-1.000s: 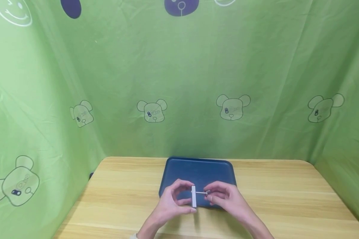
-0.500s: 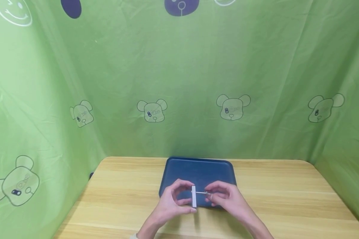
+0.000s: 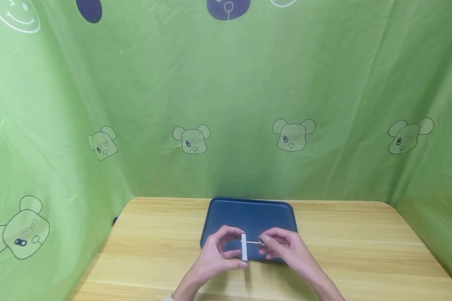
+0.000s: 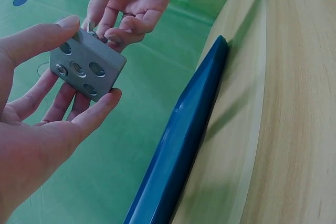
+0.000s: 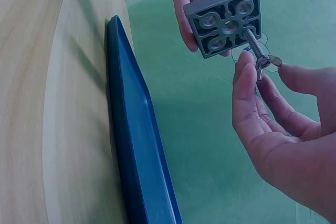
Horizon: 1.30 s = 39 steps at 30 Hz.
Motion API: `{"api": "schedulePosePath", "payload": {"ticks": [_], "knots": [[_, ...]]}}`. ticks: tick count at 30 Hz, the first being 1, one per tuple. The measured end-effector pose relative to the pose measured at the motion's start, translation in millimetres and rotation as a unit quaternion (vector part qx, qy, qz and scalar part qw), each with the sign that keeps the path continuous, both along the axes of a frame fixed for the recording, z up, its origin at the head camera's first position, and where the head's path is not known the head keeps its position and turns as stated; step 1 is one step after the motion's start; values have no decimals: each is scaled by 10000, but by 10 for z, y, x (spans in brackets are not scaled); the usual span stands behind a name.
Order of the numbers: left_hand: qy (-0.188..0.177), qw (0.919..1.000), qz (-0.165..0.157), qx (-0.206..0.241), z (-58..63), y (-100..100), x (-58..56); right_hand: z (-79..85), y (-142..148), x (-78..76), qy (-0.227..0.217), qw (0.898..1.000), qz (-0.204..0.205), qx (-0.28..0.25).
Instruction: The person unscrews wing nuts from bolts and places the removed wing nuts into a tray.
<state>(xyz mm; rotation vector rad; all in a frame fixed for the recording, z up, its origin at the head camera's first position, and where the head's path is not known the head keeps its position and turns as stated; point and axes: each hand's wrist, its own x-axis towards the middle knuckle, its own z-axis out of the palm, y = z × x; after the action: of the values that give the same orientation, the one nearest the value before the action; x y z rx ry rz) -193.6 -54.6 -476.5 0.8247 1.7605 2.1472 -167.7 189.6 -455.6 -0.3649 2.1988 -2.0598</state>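
Observation:
My left hand (image 3: 214,253) holds a grey square metal block (image 4: 86,53) by its edges, thumb on one side and fingertips on the opposite one. Round holes go through the block, and its other face is ribbed in the right wrist view. From a corner hole a long threaded bolt (image 5: 253,41) sticks out towards the right hand (image 3: 288,250). Near the bolt's free end sits a wing nut (image 5: 264,62), pinched between my right thumb and fingers. The bolt's head end (image 4: 61,70) shows in the block's corner hole in the left wrist view.
A blue tray (image 3: 252,215) lies flat on the wood-grain table (image 3: 154,246), behind and beneath the hands. Green curtain (image 3: 226,96) with printed bear heads closes in the back and both sides. Both hands stay above the table's front part.
My right thumb and fingers have shifted around the wing nut, the thumb now farther up over it. The left hand and the block stay in place.

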Motion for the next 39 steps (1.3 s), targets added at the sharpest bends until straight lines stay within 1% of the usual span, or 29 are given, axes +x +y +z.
{"api": "schedulePosePath", "payload": {"ticks": [6,10,15,22,28,33,39], "knots": [[42,10000,-54,70,-13,1,-4,18,-6,-5,-194,9998,-73,81],[4,9999,-99,65,-21,1,-3,30,-5,7,-164,9998,23,70],[-18,10000,-51,41,-25,0,0,31,-10,9,-151,9998,99,45],[48,9999,-62,66,-22,-1,-3,-1,6,-10,65,9999,135,36],[10,10000,-49,-9,-10,-7,1,-2,14,6,262,9995,167,55],[-30,10000,-55,8,-6,-6,4,3,14,10,316,9992,138,216],[-38,9999,-93,40,-5,-4,8,-1,16,20,350,9990,140,222]]}}
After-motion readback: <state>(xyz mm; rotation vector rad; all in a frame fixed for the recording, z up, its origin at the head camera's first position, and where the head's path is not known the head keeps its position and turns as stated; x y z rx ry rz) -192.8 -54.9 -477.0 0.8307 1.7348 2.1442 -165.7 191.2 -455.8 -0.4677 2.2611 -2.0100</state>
